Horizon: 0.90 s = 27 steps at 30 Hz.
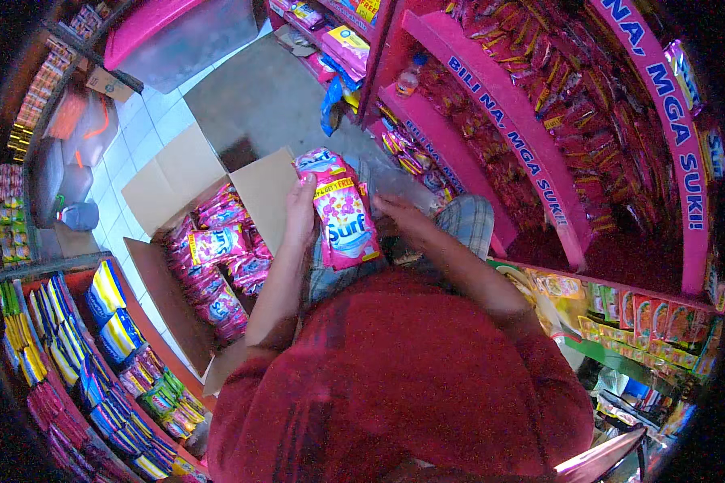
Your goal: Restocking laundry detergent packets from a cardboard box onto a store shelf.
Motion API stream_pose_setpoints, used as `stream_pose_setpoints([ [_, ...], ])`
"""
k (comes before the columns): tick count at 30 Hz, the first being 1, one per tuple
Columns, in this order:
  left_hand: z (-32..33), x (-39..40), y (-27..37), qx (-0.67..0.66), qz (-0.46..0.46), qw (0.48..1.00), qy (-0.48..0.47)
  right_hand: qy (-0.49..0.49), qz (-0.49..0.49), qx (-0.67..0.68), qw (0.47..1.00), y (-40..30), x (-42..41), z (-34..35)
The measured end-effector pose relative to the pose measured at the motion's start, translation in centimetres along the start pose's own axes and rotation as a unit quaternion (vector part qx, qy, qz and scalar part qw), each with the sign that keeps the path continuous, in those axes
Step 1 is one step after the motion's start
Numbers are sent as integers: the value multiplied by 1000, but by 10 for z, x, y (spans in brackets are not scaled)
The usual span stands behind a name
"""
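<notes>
My left hand (302, 202) grips the left edge of a stack of pink Surf detergent packets (345, 223), held upright over my lap. On the other side of the packets is my right hand (396, 211), its fingers by a clear plastic bag (402, 184) that is blurred; whether they pinch the plastic I cannot tell. To my left, an open cardboard box (163, 296) on the floor holds several more bundles of pink Surf packets (214, 244).
Pink shelves (507, 133) packed with sachets rise at the right. Racks of packets (106, 386) stand at the lower left. A jug (78, 215) is near the left shelves, and a pink-rimmed container (187, 45) stands beyond the box. Hanging sachets (640, 323) line the right side.
</notes>
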<state>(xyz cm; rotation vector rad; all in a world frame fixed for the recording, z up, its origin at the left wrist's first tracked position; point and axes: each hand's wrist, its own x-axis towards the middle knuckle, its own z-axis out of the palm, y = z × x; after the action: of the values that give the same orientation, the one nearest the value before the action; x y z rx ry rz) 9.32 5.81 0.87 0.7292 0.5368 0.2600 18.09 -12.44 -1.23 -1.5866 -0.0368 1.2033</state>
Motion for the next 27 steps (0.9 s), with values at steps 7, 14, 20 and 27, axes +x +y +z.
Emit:
stream_pose_setpoints([
  [7,3,-3,-9,-89,2,996,3,-29,-82,82,993,-4,29,27],
  [14,9,-9,-3,-71,-15,997,-41,-83,-116,190,971,-37,5,49],
  [20,10,4,-12,4,-18,999,-31,-27,-205,32,978,-49,1,52],
  [27,-18,4,-28,29,106,980,166,-39,-130,191,972,-48,6,46],
])
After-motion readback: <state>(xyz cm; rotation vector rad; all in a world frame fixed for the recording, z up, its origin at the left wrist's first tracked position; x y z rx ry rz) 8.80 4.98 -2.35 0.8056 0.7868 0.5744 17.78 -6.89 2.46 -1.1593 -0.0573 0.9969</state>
